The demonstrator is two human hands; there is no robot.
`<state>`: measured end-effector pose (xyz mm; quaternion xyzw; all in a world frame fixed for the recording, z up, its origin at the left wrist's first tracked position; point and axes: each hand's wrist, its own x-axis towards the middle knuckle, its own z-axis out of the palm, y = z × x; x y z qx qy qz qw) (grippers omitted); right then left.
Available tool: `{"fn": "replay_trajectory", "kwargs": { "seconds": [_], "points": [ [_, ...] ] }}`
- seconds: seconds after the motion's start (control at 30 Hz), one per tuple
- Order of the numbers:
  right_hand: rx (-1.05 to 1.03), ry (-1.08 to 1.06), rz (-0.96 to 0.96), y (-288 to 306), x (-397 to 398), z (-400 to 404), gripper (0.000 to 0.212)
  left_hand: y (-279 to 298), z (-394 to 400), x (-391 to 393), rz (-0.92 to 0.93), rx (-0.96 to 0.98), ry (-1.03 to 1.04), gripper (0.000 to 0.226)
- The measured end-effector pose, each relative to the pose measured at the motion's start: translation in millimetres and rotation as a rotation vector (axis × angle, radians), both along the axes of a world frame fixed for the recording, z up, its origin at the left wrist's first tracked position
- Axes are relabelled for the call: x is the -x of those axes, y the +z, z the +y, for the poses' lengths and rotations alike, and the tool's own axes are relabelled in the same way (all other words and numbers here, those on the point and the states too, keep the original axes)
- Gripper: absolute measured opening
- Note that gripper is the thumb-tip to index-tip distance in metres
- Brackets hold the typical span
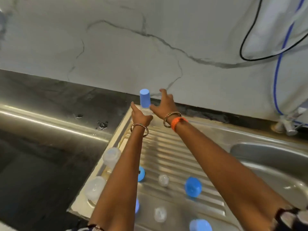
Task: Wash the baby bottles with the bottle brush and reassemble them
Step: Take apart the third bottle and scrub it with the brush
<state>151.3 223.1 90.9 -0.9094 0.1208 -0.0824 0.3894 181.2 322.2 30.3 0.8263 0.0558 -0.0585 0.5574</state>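
Assembled bottle with blue cap (145, 98) upright at the far left corner of the ribbed drainboard (168, 152), near the wall. Left hand (140, 116) gripping its clear lower body; right hand (164, 102) just beside the cap, fingers spread, holding nothing. Nearer on the drainboard: two clear bottle bodies (111, 156), blue caps (193, 186), clear teats (163, 180), loose and apart.

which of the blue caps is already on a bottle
The tall blue cap at the drainboard's far end, between both hands, atop a clear bottle. The other blue caps lie loose nearer the camera.
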Motion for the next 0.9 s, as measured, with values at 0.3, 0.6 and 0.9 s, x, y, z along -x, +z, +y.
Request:
{"fn": "replay_trajectory", "kwargs": {
  "seconds": [0.3,0.6,0.9],
  "points": [
    [0.015,0.100,-0.052,-25,-62,18,0.035,-23,-8,-8,-0.065,0.122,-0.040,0.076],
    [-0.435,-0.232,-0.167,14,128,-99,0.037,9,-77,143,-0.456,-0.214,-0.144,0.060],
    [-0.740,-0.210,-0.150,34,325,-204,0.020,32,-164,286,-0.128,0.272,-0.670,0.025]
  ]
}}
